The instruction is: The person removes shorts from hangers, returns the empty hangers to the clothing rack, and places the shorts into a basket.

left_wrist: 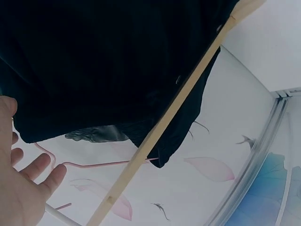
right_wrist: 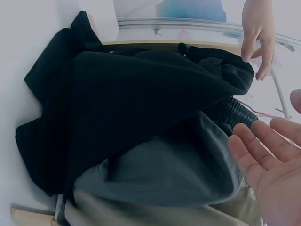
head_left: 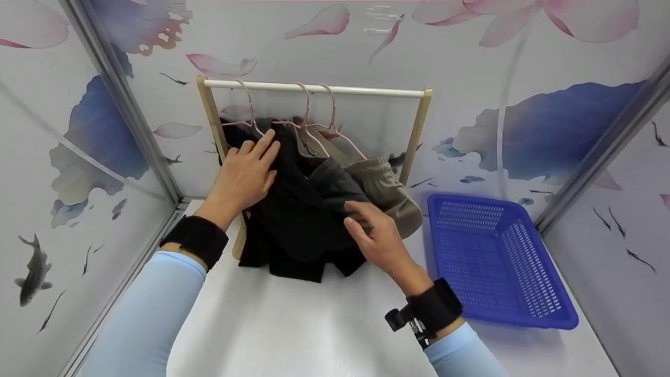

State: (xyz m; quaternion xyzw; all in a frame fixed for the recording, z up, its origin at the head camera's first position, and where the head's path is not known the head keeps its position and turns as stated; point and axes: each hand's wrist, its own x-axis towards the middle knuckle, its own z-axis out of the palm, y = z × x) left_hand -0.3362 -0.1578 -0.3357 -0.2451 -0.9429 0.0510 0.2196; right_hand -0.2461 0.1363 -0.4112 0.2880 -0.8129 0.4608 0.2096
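Black shorts hang at the left of a small clothes rack, dark and bulky in both wrist views. My left hand lies at their upper edge beside the leftmost pink hanger, fingers extended. In the left wrist view, the fingers of that hand are spread near the cloth. Farther right hang a dark grey garment and khaki shorts with a gathered waist. My right hand hovers in front of them, fingers loosely bent, palm visible and holding nothing in the right wrist view.
A blue perforated basket stands on the white table to the right of the rack. Wooden posts carry the white rail, and two more pink hangers hang from it. Printed panels surround the table.
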